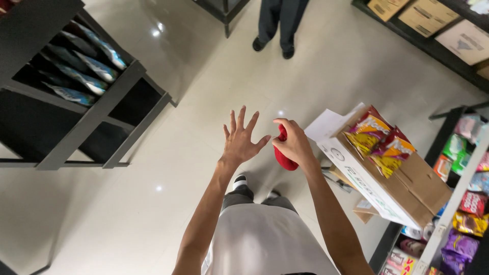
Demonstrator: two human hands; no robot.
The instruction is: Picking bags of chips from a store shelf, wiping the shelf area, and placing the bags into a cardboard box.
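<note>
Red packet (283,157) sits pinched in the right hand (293,144), just left of the carton (402,191); left hand (240,140) spread wide, empty. Best gripped firmly, not crushed.

A cardboard box (407,183) holding snack packets (379,142) sits right of both hands, shelving (76,97) left.

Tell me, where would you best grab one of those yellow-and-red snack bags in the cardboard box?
Probably by the upper edge of the topmost snack bag, coming from above on the left. The bags lean out of the open box, so their ends stick up free. The left hand is open and empty; the right hand already holds a red bag.
</note>
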